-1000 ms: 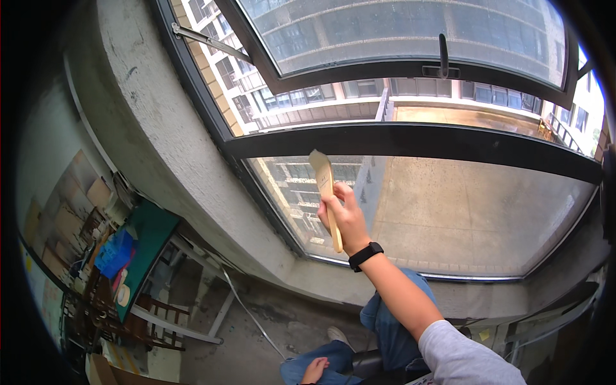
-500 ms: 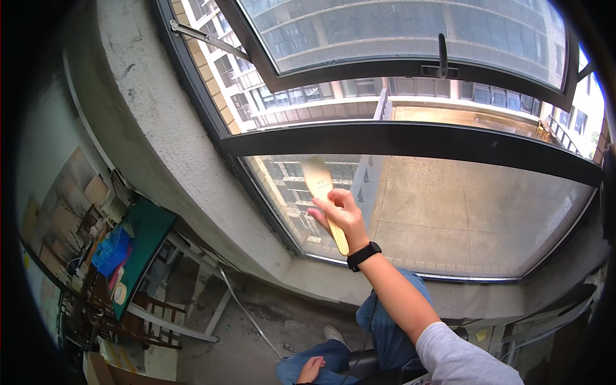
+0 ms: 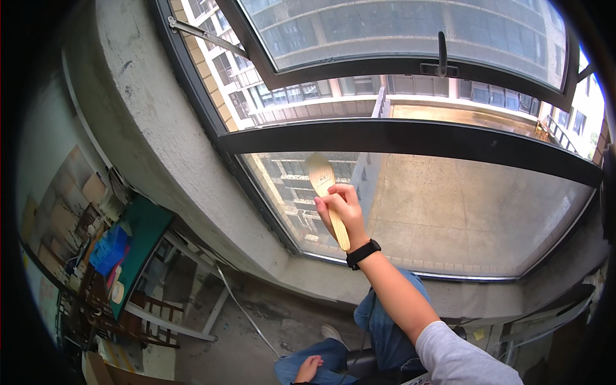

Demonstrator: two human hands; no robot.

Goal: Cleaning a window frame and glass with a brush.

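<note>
In front of the lower window pane (image 3: 449,212), my right hand (image 3: 345,208) is closed around the wooden handle of a flat brush (image 3: 322,179). The brush stands nearly upright, tilted to the left, with its pale, blurred bristle end up just below the black crossbar (image 3: 385,136). Whether the bristles touch the glass I cannot tell. My left hand (image 3: 309,370) lies on my jeans-covered left thigh, its fingers loosely stretched out and holding nothing visible.
Above the crossbar, a window sash (image 3: 410,70) with a black handle is tilted out on a metal stay. A rough concrete wall and sill (image 3: 147,122) curve along the left. Lower left stands a green-topped table (image 3: 144,237) with a blue plastic basket (image 3: 110,249) and clutter.
The brush has shifted slightly right and turned a little more upright, and the fingers of my right hand have drawn in closer on its handle. My left hand stays on the thigh.
</note>
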